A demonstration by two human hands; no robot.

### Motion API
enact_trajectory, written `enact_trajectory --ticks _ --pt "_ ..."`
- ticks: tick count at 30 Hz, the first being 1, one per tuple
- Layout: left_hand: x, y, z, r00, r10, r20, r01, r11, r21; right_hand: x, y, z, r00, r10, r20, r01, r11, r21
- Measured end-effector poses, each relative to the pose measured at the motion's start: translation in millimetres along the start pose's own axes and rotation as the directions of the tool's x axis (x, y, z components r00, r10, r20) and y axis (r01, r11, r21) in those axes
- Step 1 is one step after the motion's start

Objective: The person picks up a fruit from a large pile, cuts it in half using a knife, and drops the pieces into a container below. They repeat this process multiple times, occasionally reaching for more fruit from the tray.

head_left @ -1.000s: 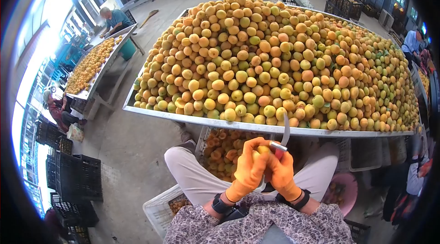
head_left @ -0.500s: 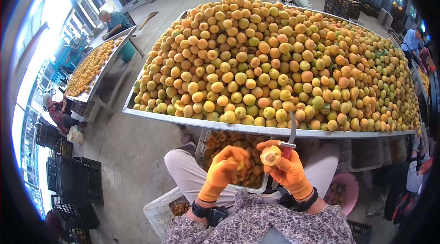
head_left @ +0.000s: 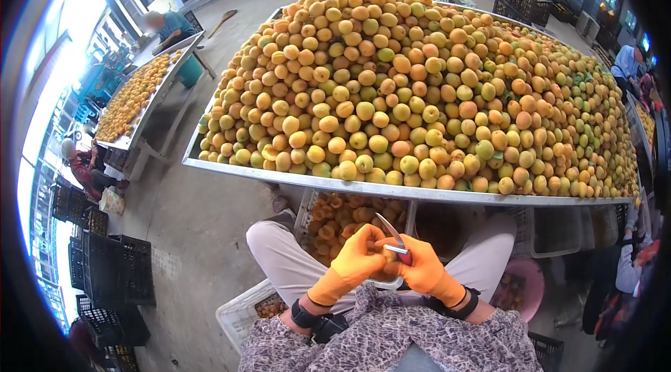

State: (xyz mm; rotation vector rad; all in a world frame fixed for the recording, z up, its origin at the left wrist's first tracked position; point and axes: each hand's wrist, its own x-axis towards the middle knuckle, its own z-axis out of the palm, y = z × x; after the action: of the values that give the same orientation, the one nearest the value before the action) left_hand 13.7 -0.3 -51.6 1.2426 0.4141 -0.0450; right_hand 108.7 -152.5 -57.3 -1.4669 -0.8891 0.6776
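My two orange-gloved hands meet over the crate between my knees. My right hand point(head_left: 428, 270) is closed around the red handle of a curved knife point(head_left: 392, 229), its blade pointing up and to the left. Between the hands, a bit of an apricot half point(head_left: 389, 255) shows, mostly hidden by fingers. My left hand point(head_left: 355, 261) pinches at it from the other side. Below, a light crate point(head_left: 302, 222) holds split apricots point(head_left: 335, 217). A big heap of whole apricots point(head_left: 419, 106) covers the metal-edged table point(head_left: 335, 185) in front of me.
A white crate point(head_left: 234, 316) stands by my left hip, and a pink basin point(head_left: 535, 291) by my right knee. Stacked black crates point(head_left: 115, 270) are at the left. Another apricot table point(head_left: 136, 103) has a person point(head_left: 171, 26) behind it. More people work at far right.
My hands have come together and lower. The apricot half with its exposed stone, shown in my right hand before, is now largely covered. The knife blade has swung from upright to leaning left.
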Motion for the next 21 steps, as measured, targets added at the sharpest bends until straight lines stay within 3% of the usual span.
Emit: enact_trajectory --ticks 2,4,6,7,8,9,10,12,13,14,15,16,17,18,19,20,21 --pt "-4 -8 1 0.994 -0.1 0.05 0.107 0.978 -0.181 -4 5 2 0.966 0.213 0.146 -0.249 0.919 0.305" --pt "-7 -15 1 0.992 -0.119 0.034 0.124 0.967 -0.222 -3 0 2 0.968 0.213 0.136 -0.245 0.921 0.304" --pt "-6 -29 -11 0.992 0.056 -0.114 -0.069 0.991 -0.113 0 5 1 0.991 0.134 0.013 -0.134 0.978 0.157" --pt "-6 -23 -12 0.949 -0.067 -0.308 -0.024 0.959 -0.282 5 5 0 0.992 0.125 0.001 -0.124 0.98 0.155" --pt "-5 -31 -26 0.9 0.01 -0.436 -0.12 0.967 -0.226 12 3 2 0.998 0.053 -0.037 -0.049 0.994 0.097" --pt "-6 -30 -39 0.859 0.035 -0.511 -0.206 0.937 -0.281 18 2 4 0.997 -0.02 -0.075 0.023 0.999 0.04" --pt "-9 -25 -48 0.811 0.047 -0.583 -0.287 0.9 -0.328 24 4 5 0.996 -0.022 -0.092 0.026 0.999 0.047" --pt "-9 -14 -53 0.8 0.053 -0.598 -0.316 0.884 -0.344 36 9 5 0.995 0.006 -0.101 0.02 0.968 0.251" --pt "-5 -9 -52 0.782 0.059 -0.621 -0.356 0.859 -0.367 38 5 3 0.976 -0.101 -0.195 0.126 0.985 0.115" --pt "3 -6 -49 0.79 0.066 -0.61 -0.354 0.861 -0.365 35 1 -2 0.972 -0.108 -0.208 0.133 0.985 0.11" --pt "11 -4 -42 0.847 0.041 -0.53 -0.302 0.857 -0.418 28 -3 -10 0.971 0.006 -0.241 0.047 0.976 0.214" --pt "21 -4 -33 0.896 0.018 -0.443 -0.247 0.85 -0.465 20 -7 -19 0.958 0.119 -0.261 -0.031 0.948 0.317" --pt "33 -9 -24 0.958 0.069 -0.28 -0.215 0.816 -0.536 13 -11 -27 0.938 0.136 -0.318 -0.019 0.938 0.345" --pt "41 -4 3 0.89 0.426 -0.16 -0.36 0.874 0.326 5 -16 -36 0.917 0.19 -0.352 -0.053 0.93 0.365" --pt "61 -13 15 0.92 0.39 -0.023 -0.369 0.887 0.277 -2 -18 -44 0.895 0.18 -0.409 -0.016 0.928 0.372" --pt "76 -11 34 0.964 0.267 -0.014 -0.267 0.958 -0.103 -9 -19 -51 0.868 0.171 -0.466 0.022 0.925 0.38" --pt "82 5 44 0.962 0.267 0.057 -0.27 0.961 0.066 -17 -21 -62 0.844 0.184 -0.505 -0.02 0.949 0.314"
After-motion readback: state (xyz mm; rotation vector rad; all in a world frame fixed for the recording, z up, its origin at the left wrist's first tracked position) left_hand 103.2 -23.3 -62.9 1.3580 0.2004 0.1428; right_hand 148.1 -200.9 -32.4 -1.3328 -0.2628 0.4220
